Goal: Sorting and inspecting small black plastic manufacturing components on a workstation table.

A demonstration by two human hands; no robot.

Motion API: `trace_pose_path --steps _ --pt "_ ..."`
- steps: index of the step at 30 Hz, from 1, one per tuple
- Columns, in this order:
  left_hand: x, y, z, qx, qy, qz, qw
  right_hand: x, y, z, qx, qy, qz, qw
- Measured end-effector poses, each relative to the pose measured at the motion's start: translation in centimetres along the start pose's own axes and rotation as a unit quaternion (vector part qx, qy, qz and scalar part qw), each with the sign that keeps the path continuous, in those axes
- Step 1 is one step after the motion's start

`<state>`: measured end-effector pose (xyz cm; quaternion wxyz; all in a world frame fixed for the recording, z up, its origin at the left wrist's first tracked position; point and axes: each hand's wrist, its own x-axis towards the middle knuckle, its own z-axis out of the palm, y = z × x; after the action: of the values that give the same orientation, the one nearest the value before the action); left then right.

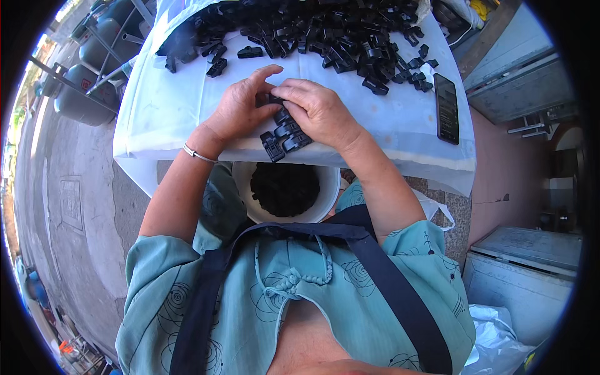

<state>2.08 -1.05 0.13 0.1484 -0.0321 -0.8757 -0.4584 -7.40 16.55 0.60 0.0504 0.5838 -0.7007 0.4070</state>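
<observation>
My left hand and my right hand meet over the near edge of the white-covered table. Between their fingertips is a small black plastic part, mostly hidden by the fingers. The right thumb and fingers pinch it, while the left thumb presses from the other side with the left index finger raised. Just below the hands, several black plastic pieces lie close together at the table's edge. A large heap of similar black parts covers the far side of the table.
A white bucket holding more black pieces stands below the table's near edge. On the table's right side lies a black phone. Grey gas cylinders stand at the left, and a metal cabinet is at the right.
</observation>
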Motion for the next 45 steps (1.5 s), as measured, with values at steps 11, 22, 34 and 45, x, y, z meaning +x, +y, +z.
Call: trace_pose_path --steps 11,22,34,45 --pt "1.1 -0.1 -2.2 0.184 0.028 0.055 0.981 -1.2 -0.1 0.4 -0.155 -0.060 0.001 0.986" --pt "6.1 -2.3 0.4 0.328 0.073 0.075 0.939 0.4 5.3 -2.6 -0.387 0.085 0.147 0.906" --pt "-1.2 0.3 -2.0 0.414 0.037 0.088 0.905 0.2 -0.6 -6.5 -0.332 -0.145 0.274 0.891" --pt "-0.8 0.8 -1.5 0.198 0.062 -0.004 0.978 -0.8 1.8 -2.5 -0.181 -0.013 0.123 0.976"
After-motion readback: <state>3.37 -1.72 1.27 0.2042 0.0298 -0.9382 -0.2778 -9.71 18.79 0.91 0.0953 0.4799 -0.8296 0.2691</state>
